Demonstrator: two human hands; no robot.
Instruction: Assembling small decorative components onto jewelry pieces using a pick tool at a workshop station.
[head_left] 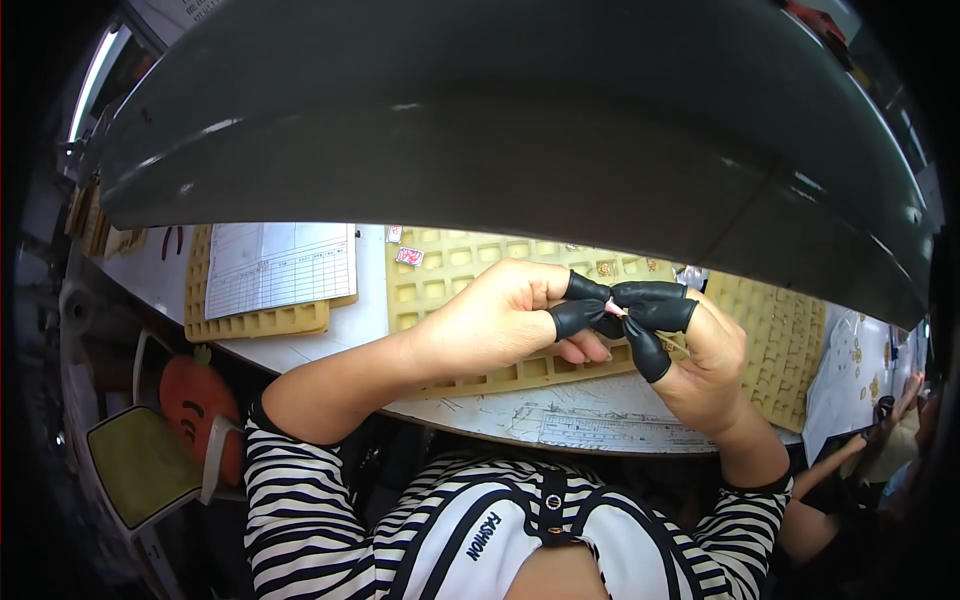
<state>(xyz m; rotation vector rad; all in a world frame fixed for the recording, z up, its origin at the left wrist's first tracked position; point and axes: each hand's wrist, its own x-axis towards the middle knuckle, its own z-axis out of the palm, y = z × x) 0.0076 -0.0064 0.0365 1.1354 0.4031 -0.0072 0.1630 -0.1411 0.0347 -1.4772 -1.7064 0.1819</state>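
Observation:
Above a pale yellow tray [530,374] with square compartments, my two hands meet fingertip to fingertip. Black rubber finger covers sit on several of my fingers. My left hand [500,310] is closed in a pinch, thumb and forefinger against a small pinkish-white piece [616,308]. From the other side, my right hand [705,365] pinches the same piece. Most of it is hidden by the fingertips, so its kind cannot be told. Tiny gold-coloured pieces [604,269] lie in compartments behind my hands. A small red-and-white tag [409,256] lies on the tray's far left part.
A dark glossy panel [480,140] spans the space above the table. On the left, a printed form [280,270] lies on another tray [260,325]. A finer-celled tray [770,340] stands right. A ruler [620,425] lies near the front edge. Another person's arm [835,465] shows far right.

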